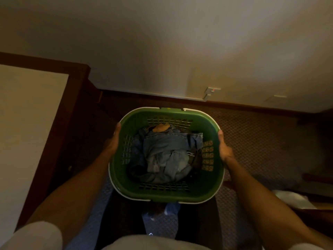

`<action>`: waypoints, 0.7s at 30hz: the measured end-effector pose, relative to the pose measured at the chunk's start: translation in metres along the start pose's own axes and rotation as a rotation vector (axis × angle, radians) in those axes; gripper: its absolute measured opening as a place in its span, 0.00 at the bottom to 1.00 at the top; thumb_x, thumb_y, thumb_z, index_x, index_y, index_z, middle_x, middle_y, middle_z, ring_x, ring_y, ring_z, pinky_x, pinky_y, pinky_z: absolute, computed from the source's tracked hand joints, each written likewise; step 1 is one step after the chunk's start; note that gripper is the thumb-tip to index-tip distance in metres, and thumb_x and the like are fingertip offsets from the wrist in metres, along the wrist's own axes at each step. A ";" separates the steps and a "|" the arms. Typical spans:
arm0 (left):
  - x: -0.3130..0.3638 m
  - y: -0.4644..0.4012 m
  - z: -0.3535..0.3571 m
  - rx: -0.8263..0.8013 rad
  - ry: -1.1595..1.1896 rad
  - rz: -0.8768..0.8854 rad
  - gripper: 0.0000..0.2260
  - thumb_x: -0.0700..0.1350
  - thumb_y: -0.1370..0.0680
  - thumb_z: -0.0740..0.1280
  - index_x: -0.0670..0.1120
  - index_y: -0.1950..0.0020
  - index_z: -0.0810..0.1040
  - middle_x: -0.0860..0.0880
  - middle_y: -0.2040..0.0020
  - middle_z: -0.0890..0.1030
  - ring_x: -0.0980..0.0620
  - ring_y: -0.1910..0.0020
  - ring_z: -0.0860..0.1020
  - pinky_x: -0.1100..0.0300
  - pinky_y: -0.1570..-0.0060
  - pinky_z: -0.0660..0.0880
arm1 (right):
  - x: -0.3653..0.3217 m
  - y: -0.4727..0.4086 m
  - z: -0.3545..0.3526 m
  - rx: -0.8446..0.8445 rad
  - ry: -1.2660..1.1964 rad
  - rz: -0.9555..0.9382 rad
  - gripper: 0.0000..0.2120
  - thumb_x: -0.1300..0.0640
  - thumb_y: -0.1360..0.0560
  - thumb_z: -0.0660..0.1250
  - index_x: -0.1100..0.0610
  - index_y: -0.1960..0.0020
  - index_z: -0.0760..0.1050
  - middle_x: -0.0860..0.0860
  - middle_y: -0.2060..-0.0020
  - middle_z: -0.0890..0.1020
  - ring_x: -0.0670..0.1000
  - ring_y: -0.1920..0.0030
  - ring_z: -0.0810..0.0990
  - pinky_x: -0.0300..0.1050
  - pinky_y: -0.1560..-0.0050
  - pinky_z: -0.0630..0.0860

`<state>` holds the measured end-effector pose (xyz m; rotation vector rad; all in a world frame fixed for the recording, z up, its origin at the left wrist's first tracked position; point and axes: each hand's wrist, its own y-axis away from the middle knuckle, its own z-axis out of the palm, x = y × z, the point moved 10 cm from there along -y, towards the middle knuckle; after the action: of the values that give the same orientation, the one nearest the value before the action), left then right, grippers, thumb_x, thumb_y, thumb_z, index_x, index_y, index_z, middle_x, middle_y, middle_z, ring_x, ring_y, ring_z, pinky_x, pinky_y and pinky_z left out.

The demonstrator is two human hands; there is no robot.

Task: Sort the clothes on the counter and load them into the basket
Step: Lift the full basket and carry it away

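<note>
Basket (167, 194) of clothes (166, 154), between hands' grip

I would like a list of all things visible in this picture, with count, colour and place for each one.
basket: one, green with white rim, centre, held above the floor
clothes: a pile, mostly blue denim, one orange-brown piece at the far side, inside the basket
carpet: one, brown patterned, on the floor
counter: one, pale top with dark wood edge, left
wall socket: one, white, low on the wall
left hand: on the basket's left side
right hand: on the basket's right side
</note>
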<state>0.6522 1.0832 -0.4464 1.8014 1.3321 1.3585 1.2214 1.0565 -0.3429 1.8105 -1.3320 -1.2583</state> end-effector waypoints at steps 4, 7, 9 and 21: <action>0.041 0.160 -0.021 0.074 0.023 0.058 0.58 0.87 0.40 0.56 0.44 0.26 0.72 0.38 0.31 0.76 0.35 0.36 0.77 0.37 0.33 0.72 | -0.020 0.091 -0.015 0.090 0.042 -0.070 0.61 0.15 0.37 0.45 0.64 0.30 0.71 0.65 0.34 0.75 0.64 0.37 0.76 0.61 0.30 0.70; 0.054 0.245 -0.046 0.118 0.040 0.131 0.48 0.79 0.29 0.55 0.43 0.23 0.68 0.36 0.27 0.72 0.36 0.31 0.74 0.42 0.29 0.69 | -0.026 0.147 -0.032 0.116 0.039 -0.136 0.56 0.17 0.33 0.47 0.65 0.34 0.74 0.65 0.38 0.77 0.63 0.41 0.77 0.61 0.33 0.72; 0.044 0.282 -0.069 0.175 0.017 0.077 0.48 0.77 0.26 0.55 0.41 0.20 0.63 0.36 0.23 0.67 0.36 0.27 0.69 0.43 0.27 0.65 | -0.022 0.180 -0.051 0.126 0.037 -0.141 0.62 0.14 0.38 0.47 0.64 0.30 0.71 0.65 0.33 0.75 0.66 0.36 0.75 0.64 0.31 0.71; -0.039 0.411 -0.111 0.310 0.002 -0.036 0.54 0.80 0.28 0.51 0.35 0.23 0.63 0.35 0.25 0.67 0.37 0.26 0.66 0.43 0.27 0.63 | -0.012 0.252 -0.087 0.004 0.190 -0.188 0.60 0.15 0.37 0.49 0.58 0.21 0.60 0.63 0.25 0.66 0.66 0.28 0.68 0.66 0.27 0.64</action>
<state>0.7121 0.8729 -0.0791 1.9608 1.6420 1.1853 1.1966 0.9713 -0.0915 2.0411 -1.0822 -1.1438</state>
